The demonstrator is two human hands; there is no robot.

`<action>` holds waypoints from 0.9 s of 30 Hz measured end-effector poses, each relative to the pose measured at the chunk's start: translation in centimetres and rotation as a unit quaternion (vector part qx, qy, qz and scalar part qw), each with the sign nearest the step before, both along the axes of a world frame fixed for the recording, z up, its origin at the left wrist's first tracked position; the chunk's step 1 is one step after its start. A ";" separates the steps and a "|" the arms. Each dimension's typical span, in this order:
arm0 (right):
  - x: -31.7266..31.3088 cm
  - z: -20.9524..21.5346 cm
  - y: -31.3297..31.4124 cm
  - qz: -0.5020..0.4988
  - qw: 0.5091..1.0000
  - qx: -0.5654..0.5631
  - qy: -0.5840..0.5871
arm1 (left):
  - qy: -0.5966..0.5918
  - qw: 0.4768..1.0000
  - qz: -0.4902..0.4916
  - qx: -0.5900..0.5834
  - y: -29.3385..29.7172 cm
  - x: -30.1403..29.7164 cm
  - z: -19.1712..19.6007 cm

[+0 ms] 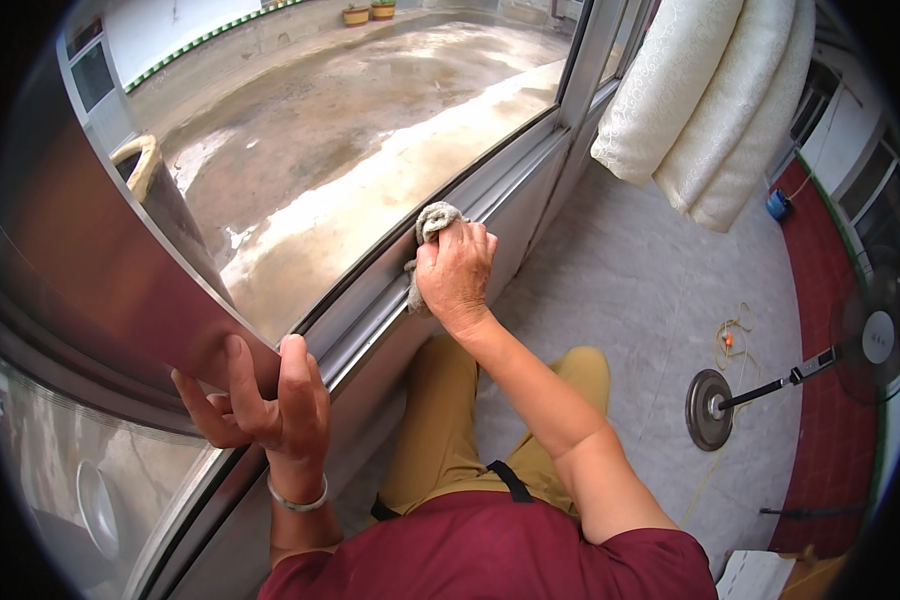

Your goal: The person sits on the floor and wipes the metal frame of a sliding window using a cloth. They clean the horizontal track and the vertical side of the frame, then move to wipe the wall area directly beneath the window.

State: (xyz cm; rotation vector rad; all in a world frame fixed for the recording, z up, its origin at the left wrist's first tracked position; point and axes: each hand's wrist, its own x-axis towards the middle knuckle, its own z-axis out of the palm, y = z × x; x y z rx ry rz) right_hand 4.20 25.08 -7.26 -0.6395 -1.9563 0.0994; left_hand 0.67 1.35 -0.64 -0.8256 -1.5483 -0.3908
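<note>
Left hand (275,400): fingers spread, in contact with the metal window frame (175,310); from this angle I cannot tell whether its grip closes on the edge. Right hand (457,275): grip clamped on a bunched grey cloth (437,220), which is located on the metal window track (368,325), farther along than the left hand. A pedestal fan (798,373) stands to the right on the grey floor (590,280). A pale patterned curtain (705,100) hangs at upper right. Beyond the glass, two potted plants (356,17) stand across the yard (300,150).
</note>
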 end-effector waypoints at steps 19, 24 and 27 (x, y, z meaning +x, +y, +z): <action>2.3 1.4 -13.5 0.404 0.913 -0.037 0.043 | -0.031 0.999 0.010 -0.011 -0.8 0.3 -0.1; 1.8 1.6 -12.4 0.416 0.908 0.053 0.020 | 0.012 0.999 0.038 -0.015 -1.1 -0.2 -0.1; 1.1 1.3 -11.1 0.450 0.889 0.081 0.015 | 0.022 0.999 0.043 -0.023 -1.2 -0.2 0.2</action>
